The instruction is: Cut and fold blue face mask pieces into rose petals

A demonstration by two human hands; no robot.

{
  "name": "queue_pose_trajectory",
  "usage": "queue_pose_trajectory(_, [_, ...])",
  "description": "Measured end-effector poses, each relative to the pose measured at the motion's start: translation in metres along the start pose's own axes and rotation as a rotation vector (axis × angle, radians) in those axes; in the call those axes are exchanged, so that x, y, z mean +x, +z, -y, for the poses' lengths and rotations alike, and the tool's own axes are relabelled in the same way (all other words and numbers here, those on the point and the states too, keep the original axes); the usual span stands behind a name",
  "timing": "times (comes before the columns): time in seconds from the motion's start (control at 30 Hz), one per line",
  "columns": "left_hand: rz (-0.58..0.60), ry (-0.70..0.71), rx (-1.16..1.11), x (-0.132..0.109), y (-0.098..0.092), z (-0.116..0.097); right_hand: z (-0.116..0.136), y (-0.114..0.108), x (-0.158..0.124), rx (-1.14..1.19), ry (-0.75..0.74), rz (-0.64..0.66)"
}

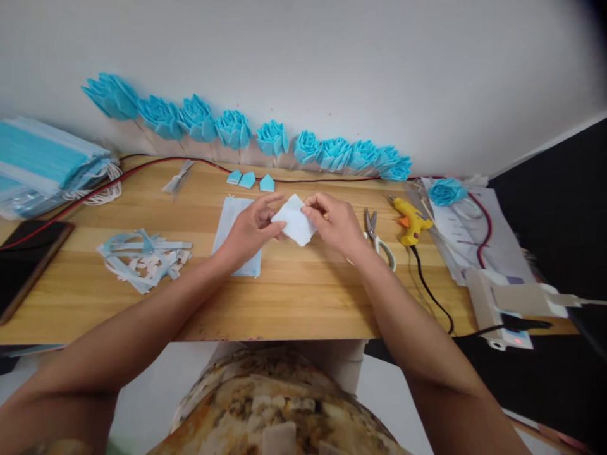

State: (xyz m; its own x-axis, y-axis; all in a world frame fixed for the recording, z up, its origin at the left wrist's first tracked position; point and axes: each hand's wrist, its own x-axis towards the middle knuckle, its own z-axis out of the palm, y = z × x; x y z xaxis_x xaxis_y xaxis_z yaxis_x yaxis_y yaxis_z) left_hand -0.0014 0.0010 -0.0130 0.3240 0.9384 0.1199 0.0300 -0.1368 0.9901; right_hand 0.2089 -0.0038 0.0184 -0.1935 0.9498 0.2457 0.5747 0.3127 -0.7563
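Note:
Between my hands is a small white square of mask fabric (296,221), turned so that a corner points up. My left hand (255,226) pinches its left side, thumb on the front face. The thumb and index finger of my right hand (333,220) grip its upper right edge. Under my left hand lies a flat pale blue face mask (230,221), partly covered. Just beyond the hands, a folded blue petal (267,183) rests near two others (243,179). Scissors (374,230) with white handles lie slightly open beside my right wrist, partly hidden by it.
Blue fabric flowers (272,138) on stems lean along the wall. A yellow glue gun (411,221) lies at right near a power strip (497,309). Fabric scraps (147,259), a phone (33,259) and stacked masks (52,164) occupy the left. A red-black cable (161,162) crosses the back.

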Motion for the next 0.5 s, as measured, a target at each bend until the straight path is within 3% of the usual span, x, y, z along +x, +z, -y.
queue_pose_trajectory(0.13, [-0.198, 0.129, 0.034, 0.003, -0.013, -0.006, -0.006, -0.013, 0.023, 0.074, 0.061, 0.330])
queue_pose_trajectory(0.23, [-0.213, 0.212, 0.152, 0.003, -0.016, -0.002, -0.018, -0.006, 0.038, -0.005, 0.052, 0.500])
queue_pose_trajectory(0.3, [-0.114, 0.249, 0.319, 0.002, -0.013, 0.004, -0.025, 0.002, 0.045, -0.142, 0.005, 0.475])
queue_pose_trajectory(0.5, [0.341, 0.450, 0.769, -0.003, 0.002, 0.018, -0.032, 0.014, 0.050, -0.370, -0.080, 0.369])
